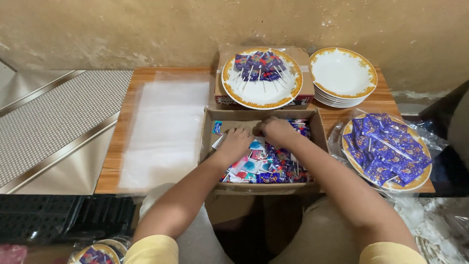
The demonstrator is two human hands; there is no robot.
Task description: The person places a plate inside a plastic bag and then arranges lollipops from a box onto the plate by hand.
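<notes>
- Stained beige wall (pixel 122 29) backs a low wooden table (pixel 117 161), where a clear plastic sheet (pixel 163 132) lies well to the left of both hands.
- Open cardboard box (pixel 207 142) sits at the table's near edge, directly under the hands; it is packed with wrapped lollipops (pixel 273 168) in blue, purple, red and white, heaped mostly nearer the person than the fingers.
- Beyond the hands, a gold-rimmed plate (pixel 262 93) rests on a second box and carries a small bunch of purple lollipops with white sticks; a stack of empty matching plates (pixel 343 73) stands to its right.
- Right of the right forearm, another plate (pixel 386 183), wrapped in clear film, is covered with purple lollipops.
- Both forearms reach forward from the lap and converge inside the box, wrists low, palms down.
- Left hand (pixel 234 143) lies on the sweets with its fingers curled down at the far end of the box; I cannot tell whether it pinches anything.
- Right hand (pixel 277 131) is just beside it, nearly touching, knuckles up, fingers tucked under; what it grips, if anything, is hidden.
- To pick well here, I judge it best to take lollipops by the sticks, lift a few at a time, and keep one hand steadying the heap so wrappers do not snag or spill.
</notes>
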